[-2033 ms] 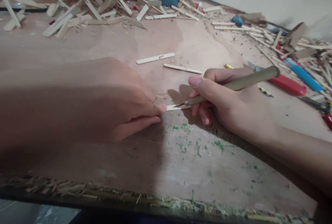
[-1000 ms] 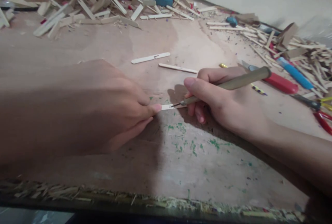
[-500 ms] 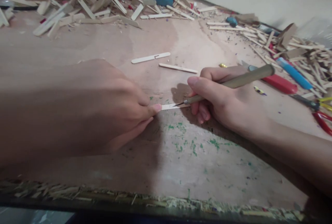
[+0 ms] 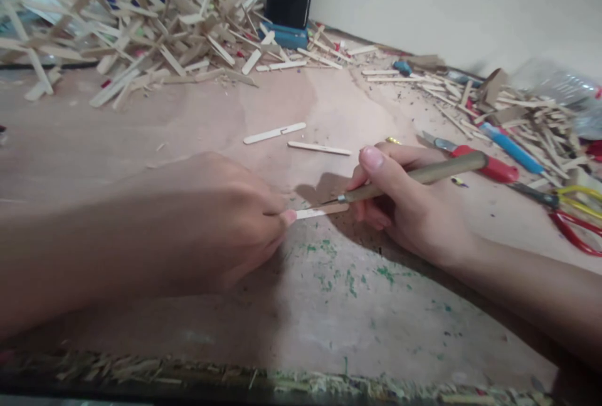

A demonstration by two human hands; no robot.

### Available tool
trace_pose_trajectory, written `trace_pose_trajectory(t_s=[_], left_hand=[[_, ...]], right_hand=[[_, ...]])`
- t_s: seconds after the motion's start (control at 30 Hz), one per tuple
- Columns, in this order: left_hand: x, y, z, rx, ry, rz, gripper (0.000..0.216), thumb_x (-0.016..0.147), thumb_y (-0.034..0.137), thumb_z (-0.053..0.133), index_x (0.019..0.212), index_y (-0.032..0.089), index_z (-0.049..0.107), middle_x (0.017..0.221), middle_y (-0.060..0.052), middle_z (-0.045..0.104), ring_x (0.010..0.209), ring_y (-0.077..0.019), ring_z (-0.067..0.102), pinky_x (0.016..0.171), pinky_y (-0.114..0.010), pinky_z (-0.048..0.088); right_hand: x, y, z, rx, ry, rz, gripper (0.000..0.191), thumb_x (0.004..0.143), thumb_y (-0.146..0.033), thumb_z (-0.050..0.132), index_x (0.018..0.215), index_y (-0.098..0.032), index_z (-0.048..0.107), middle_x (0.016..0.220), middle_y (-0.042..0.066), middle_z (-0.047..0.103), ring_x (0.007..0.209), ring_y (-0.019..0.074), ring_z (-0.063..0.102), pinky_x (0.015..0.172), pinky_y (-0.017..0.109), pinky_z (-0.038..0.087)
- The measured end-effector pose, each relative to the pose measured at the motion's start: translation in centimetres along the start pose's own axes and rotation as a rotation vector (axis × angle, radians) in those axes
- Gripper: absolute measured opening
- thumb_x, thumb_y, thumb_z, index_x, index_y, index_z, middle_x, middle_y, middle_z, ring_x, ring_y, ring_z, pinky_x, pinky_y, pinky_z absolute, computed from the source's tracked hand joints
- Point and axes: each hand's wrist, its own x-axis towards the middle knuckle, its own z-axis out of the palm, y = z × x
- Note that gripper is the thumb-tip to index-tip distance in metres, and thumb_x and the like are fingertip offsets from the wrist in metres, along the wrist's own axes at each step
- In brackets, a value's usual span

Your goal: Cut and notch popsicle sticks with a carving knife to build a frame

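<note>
left hand (image 4: pixel 235 224): we held one end of the stick (image 4: pixel 310 213)
right hand (image 4: pixel 404 199): we gripped the thin-tipped tool (image 4: pixel 446 169)
stick: it lay between our hands on the table (image 4: pixel 414 324), just beside the tool's tip

Both hands (image 4: pixel 230 221) (image 4: pixel 404 205) curled, near each other

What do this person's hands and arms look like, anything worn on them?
The left hand and right hand are both ungloved. Neither the left forearm nor right forearm shows a sleeve, watch or bracelet. No ring is visible, though both hands are partly hidden.
</note>
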Motion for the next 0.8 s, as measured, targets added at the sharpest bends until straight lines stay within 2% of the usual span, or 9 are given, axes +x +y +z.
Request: trace_pose_trajectory(t_s=[0.1, 0.2, 0.43, 0.57, 0.67, 0.73, 0.8], left_hand=[[0.0, -0.1, 0.1, 0.003, 0.026, -0.011, 0.051, 0.12, 0.014, 0.042, 0.073, 0.025, 0.062, 0.067, 0.004, 0.057, 0.058, -0.0185, 0.046, 0.061, -0.039, 0.031], [-0.2, -0.2, 0.4, 0.0, 0.036, -0.037, 0.046, 0.118, 0.013, 0.045, 0.081, 0.024, 0.07, 0.07, 0.003, 0.061, 0.062, -0.0199, 0.051, 0.064, -0.041, 0.033], [-0.5, -0.2, 0.6, 0.0, 0.07, -0.025, 0.039, 0.117, 0.013, 0.048, 0.096, 0.022, 0.079, 0.075, 0.002, 0.07, 0.066, -0.0207, 0.057, 0.064, -0.042, 0.037], [-0.1, 0.6, 0.4, -0.141, 0.019, -0.008, 0.039, 0.115, 0.015, 0.047, 0.092, 0.022, 0.078, 0.075, 0.002, 0.067, 0.064, -0.02, 0.057, 0.063, -0.042, 0.037], [0.1, 0.9, 0.8, -0.212, 0.059, -0.015, 0.037, 0.117, 0.018, 0.049, 0.101, 0.022, 0.082, 0.075, 0.002, 0.066, 0.065, -0.0205, 0.056, 0.064, -0.043, 0.037], [0.1, 0.7, 1.2, -0.208, 0.096, -0.069, 0.031, 0.12, 0.024, 0.053, 0.112, 0.021, 0.083, 0.089, -0.001, 0.073, 0.078, -0.0218, 0.064, 0.071, -0.041, 0.044], [0.1, 0.4, 1.7, -0.146, 0.124, -0.133, 0.026, 0.121, 0.039, 0.063, 0.125, 0.021, 0.081, 0.115, -0.007, 0.079, 0.103, -0.0273, 0.072, 0.088, -0.043, 0.053]], right_hand=[[-0.2, -0.8, -0.3, -0.144, 0.017, 0.01, 0.061, 0.098, -0.076, 0.089, 0.074, -0.021, 0.082, 0.055, 0.001, 0.068, 0.041, 0.0095, 0.046, 0.038, 0.025, 0.024], [-0.2, -1.3, -0.8, -0.232, 0.017, 0.03, 0.063, 0.098, -0.074, 0.09, 0.066, -0.021, 0.08, 0.05, 0.001, 0.065, 0.043, 0.0112, 0.05, 0.039, 0.027, 0.026], [0.0, -0.4, -1.1, -0.241, 0.042, -0.007, 0.057, 0.108, -0.057, 0.084, 0.063, -0.023, 0.076, 0.051, 0.0, 0.062, 0.046, 0.0118, 0.05, 0.045, 0.028, 0.031], [0.1, -0.4, -0.8, -0.24, 0.016, -0.036, 0.058, 0.107, -0.06, 0.084, 0.063, -0.023, 0.076, 0.052, -0.001, 0.06, 0.047, 0.0107, 0.046, 0.048, 0.028, 0.033], [0.2, -0.7, -0.7, -0.243, 0.002, -0.027, 0.061, 0.105, -0.066, 0.085, 0.064, -0.022, 0.076, 0.052, -0.001, 0.06, 0.047, 0.0108, 0.045, 0.046, 0.028, 0.03], [0.2, -0.9, -0.7, -0.232, 0.002, -0.021, 0.062, 0.102, -0.07, 0.086, 0.064, -0.022, 0.077, 0.051, -0.001, 0.059, 0.046, 0.0104, 0.044, 0.045, 0.028, 0.028], [0.1, -1.0, -0.8, -0.212, 0.001, -0.015, 0.062, 0.1, -0.072, 0.087, 0.065, -0.022, 0.078, 0.051, -0.001, 0.06, 0.044, 0.0097, 0.042, 0.043, 0.027, 0.026]])
